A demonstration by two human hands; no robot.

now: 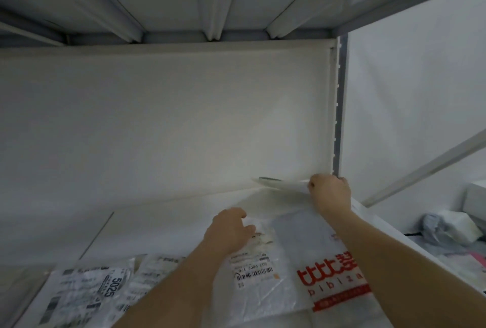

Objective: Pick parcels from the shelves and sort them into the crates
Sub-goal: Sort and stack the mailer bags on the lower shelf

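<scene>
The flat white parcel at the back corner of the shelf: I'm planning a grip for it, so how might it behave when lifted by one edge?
The flat white parcel, gripped by the right hand, looks thin, so probably light. Its raised edge seems straight, suggesting some stiffness, though motion blur leaves this uncertain. A glossy mailer skin might slip.

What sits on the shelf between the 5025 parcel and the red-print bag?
In the head view, a crumpled white parcel and the left forearm lie between the 5025 parcel and the red-print bag.

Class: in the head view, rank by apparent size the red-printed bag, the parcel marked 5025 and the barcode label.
1. red-printed bag
2. parcel marked 5025, though partly cut off by the frame
3. barcode label
</scene>
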